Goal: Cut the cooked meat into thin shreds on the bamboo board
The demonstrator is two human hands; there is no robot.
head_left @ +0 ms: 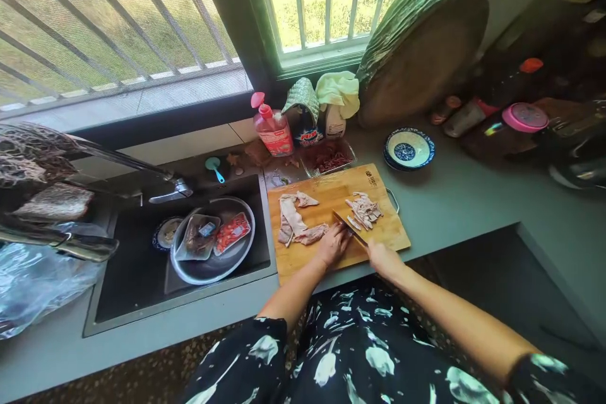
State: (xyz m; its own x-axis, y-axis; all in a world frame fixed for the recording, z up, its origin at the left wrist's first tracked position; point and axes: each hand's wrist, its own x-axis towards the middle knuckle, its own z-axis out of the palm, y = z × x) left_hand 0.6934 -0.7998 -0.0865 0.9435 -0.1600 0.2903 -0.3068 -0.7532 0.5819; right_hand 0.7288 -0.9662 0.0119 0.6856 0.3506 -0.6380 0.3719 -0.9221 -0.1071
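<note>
A wooden cutting board (pixel 326 194) lies on the counter right of the sink. My right hand (pixel 384 259) is closed round the handle of a knife (pixel 353 231), its blade slanting toward the upper left over the board. Beside the blade, my left hand (pixel 333 245) presses down with bent fingers on the end of a strip of pale raw meat (pixel 311 235). More uncut pale meat (pixel 292 214) lies on the board's left part. Right of the blade sits a small heap of sliced meat strips (pixel 364 209).
Behind the board stands a clear tray of dark red shredded meat (pixel 331 161), near a pink pump bottle (pixel 274 130). Blue-patterned bowls (pixel 408 148) are stacked at right. In the sink (pixel 137 278), a metal basin (pixel 212 271) holds two wrapped packs. A large round chopping block (pixel 426 44) leans by the window.
</note>
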